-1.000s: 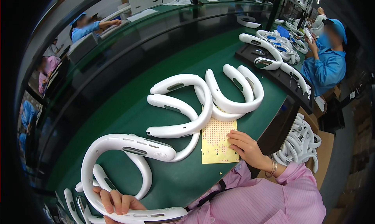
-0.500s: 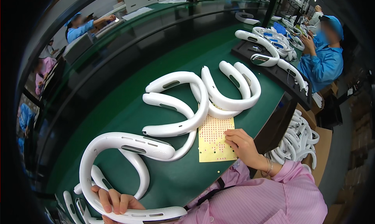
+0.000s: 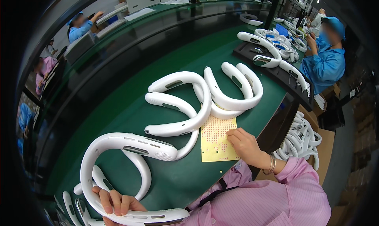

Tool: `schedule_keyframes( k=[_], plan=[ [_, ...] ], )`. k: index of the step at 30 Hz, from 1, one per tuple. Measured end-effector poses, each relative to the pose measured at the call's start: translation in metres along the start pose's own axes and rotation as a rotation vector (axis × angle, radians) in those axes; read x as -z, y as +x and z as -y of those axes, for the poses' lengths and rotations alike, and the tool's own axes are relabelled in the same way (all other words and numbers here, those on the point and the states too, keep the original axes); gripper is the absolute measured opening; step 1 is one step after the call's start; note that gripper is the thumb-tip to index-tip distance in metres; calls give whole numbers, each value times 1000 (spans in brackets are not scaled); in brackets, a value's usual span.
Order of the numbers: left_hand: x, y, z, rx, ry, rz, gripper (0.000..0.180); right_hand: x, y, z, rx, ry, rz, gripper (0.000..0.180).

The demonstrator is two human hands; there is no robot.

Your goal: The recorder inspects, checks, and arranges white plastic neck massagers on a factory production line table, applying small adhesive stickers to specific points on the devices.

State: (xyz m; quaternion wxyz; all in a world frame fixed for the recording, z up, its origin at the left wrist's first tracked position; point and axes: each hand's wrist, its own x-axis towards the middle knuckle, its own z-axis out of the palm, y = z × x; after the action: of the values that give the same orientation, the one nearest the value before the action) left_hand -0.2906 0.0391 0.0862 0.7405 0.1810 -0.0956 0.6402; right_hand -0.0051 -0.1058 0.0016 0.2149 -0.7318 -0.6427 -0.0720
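Observation:
My left hand is wrapped round the lower arm of a white U-shaped neck fan, which is raised at the lower left with its slots and grille showing. Over the right side of a yellow sticker sheet, printed with rows of small red marks, my right hand has its fingertips pinched together. Anything between those fingertips is too small to make out. The sheet lies flat, its far end under several more white neck fans. Another neck fan shows behind the held one.
Green table beneath everything; its near edge runs past my right arm. At the far right stands a black tray with neck fans. A cardboard box of white fans sits beside me. A co-worker in blue works beyond the tray.
My right fingers have curled into a tighter pinch over the sheet. My left hand and the held neck fan have hardly moved. The co-worker at right has shifted slightly.

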Motion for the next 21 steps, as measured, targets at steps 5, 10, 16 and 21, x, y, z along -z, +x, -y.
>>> schedule_keyframes(
  k=[5, 10, 16, 21],
  plan=[
    [0, -2, -7, 14, 11, 25, 55, 2, -1, -6, 66, -30, -6, 19],
    [-1, -4, -7, 2, -13, 13, 53, 0, -1, -10, -25, 108, -67, 14],
    [-4, -4, -7, 23, -23, -3, 52, 2, -2, -12, -217, 380, -98, 13],
    [-6, -4, -7, 22, -9, -9, 54, 15, 6, -11, -267, 466, -41, 15]
  ],
)
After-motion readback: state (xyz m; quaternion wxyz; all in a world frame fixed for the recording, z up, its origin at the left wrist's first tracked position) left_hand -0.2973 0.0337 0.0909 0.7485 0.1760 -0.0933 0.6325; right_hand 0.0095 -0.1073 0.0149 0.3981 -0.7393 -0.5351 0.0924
